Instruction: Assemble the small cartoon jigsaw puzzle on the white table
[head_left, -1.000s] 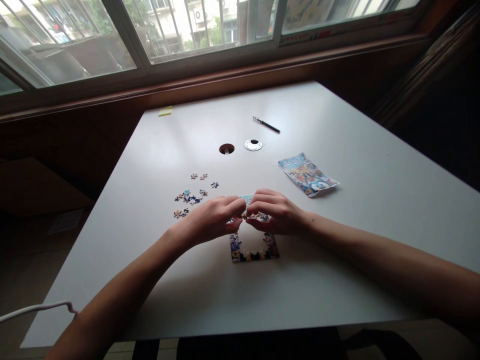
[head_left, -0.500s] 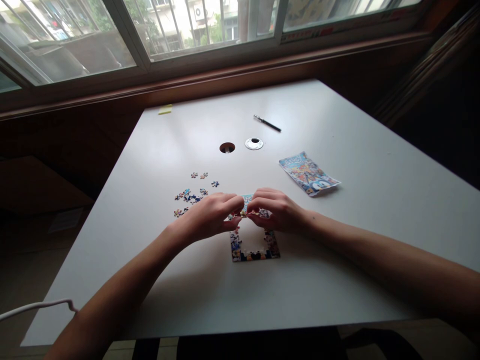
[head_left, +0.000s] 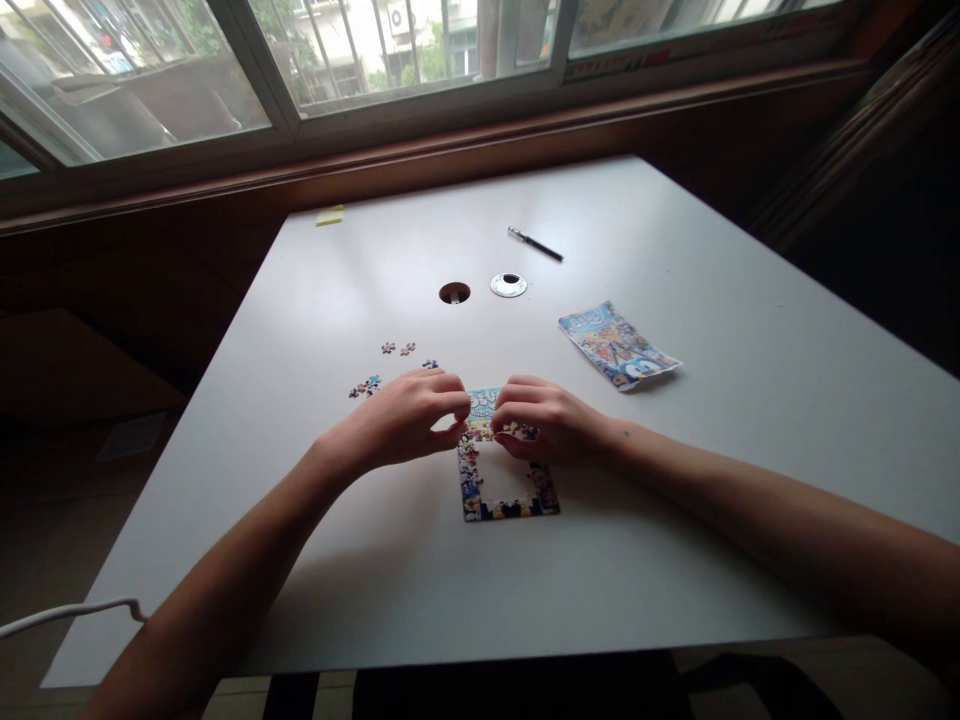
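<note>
- Puzzle [head_left: 471,488] lies flat on the white counter [head_left: 675,580], in front of us: we see a joined border with the counter showing through its middle.
- Our left hand [head_left: 416,408] is at the puzzle's upper left edge. Fingers curved, thumb bent in under them to make a loop; we can't tell if the tips meet or pinch a piece.
- Our right hand [head_left: 551,415] covers the puzzle's upper right part. Fingers bent, thumb tucked below; we can't tell if they grip anything.
- Between the hands we see the puzzle's light blue top strip with white lettering.
- Loose pieces [head_left: 367,386]: left of the puzzle and beyond it, a small cluster, two apart farther off, one partly behind the left hand.
- Picture sheet [head_left: 619,345]: right of the puzzle and beyond, near edge curled up.
- Round hole [head_left: 454,293]: beyond the puzzle, a bit left; silvery cover [head_left: 501,288] straight beyond the puzzle.
- Pen [head_left: 540,246]: well beyond the puzzle, slightly right.
- Yellow paper [head_left: 330,215]: far left of the puzzle, at the counter's back corner.
- White cable [head_left: 67,611]: left of the puzzle, on our side.
</note>
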